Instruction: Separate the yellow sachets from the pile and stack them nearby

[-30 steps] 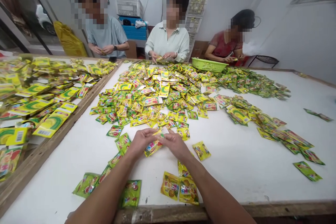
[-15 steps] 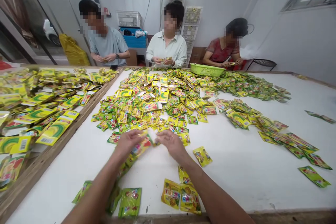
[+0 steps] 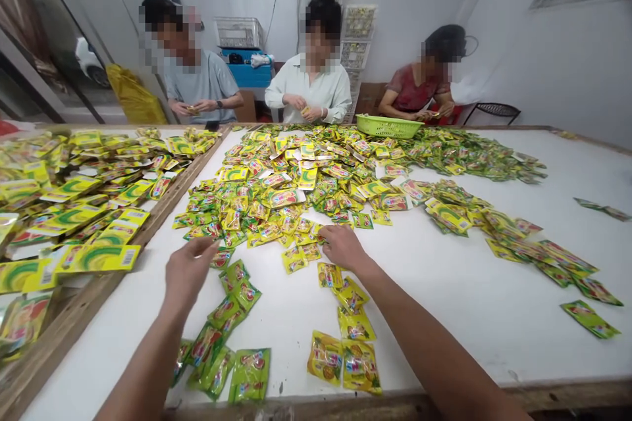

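Note:
My left hand (image 3: 190,270) is above the table at the left, fingers bent and thumb apart, with nothing visible in it. Just past its fingertips is a green sachet (image 3: 222,257). A loose row of green sachets (image 3: 227,311) runs from there toward me. My right hand (image 3: 343,247) is at the near edge of the pile, its curled fingertips closed on a yellow sachet (image 3: 312,237), partly hidden by the fingers. Below that hand, yellow sachets (image 3: 356,323) with pineapple pictures lie in a line. A flat yellow-green box (image 3: 99,258) rests on the left heap.
A large pile of sachets and flat boxes (image 3: 306,177) covers the table's middle. A wooden rail (image 3: 162,194) separates off the left heap of boxes. A green basket (image 3: 390,126) stands at the far edge. Three people (image 3: 309,89) sit opposite, hands on small packets.
My hands were together on a box and have moved apart. The left is now empty, and a box lies newly on the left heap. My right hand has shifted to the pile's edge.

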Available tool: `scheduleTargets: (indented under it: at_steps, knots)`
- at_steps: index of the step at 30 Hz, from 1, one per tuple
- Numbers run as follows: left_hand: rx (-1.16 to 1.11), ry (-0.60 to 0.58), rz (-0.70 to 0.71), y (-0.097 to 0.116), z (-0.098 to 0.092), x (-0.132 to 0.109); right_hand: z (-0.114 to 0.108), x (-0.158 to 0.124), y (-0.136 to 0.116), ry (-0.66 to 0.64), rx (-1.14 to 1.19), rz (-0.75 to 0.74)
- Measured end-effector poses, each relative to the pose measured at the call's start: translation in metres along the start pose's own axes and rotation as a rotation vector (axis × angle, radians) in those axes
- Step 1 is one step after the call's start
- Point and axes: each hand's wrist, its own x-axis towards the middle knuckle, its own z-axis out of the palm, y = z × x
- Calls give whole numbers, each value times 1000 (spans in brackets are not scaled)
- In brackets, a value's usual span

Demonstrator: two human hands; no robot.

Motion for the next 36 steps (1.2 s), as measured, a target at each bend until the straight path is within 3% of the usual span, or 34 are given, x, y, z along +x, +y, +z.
scheduleTargets:
  at_steps: [3, 6, 9, 11, 13, 15, 18, 21, 27, 29, 31, 33, 36]
  knots:
    - [-187, -184, -22, 19, 34, -15, 5, -13, 2, 190, 239, 174]
    - [-302, -313, -4, 44, 60, -28, 4, -21, -2, 306, 826, 427]
    - [-471, -528, -136, 61, 84, -45, 0, -26, -16, 167, 1420, 414]
    - [-613, -683, -240, 65, 99, -55, -4, -27, -28, 49, 1587, 347]
    - [-699, -740, -308, 64, 110, -62, -7, -29, -37, -26, 1608, 306]
    - [-702, -692, -341, 60, 116, -65, -8, -30, -42, -66, 1567, 280]
    - [-635, -605, -334, 52, 120, -63, -5, -30, -44, -42, 1391, 319]
    - [-597, -599, -305, 47, 121, -59, 1, -28, -43, 14, 1204, 375]
    - [-513, -760, -185, 55, 118, -48, -3, -29, -35, 43, 1169, 266]
    - [-425, -874, -107, 63, 117, -37, -8, -29, -30, 77, 1122, 264]
    - [-286, -908, -6, 75, 120, -18, -11, -29, -24, 158, 1025, 313]
    - [-46, -751, 149, 88, 127, 7, -12, -28, -17, 250, 931, 379]
    - [389, -387, 384, 103, 146, 47, -8, -27, -10, 335, 890, 418]
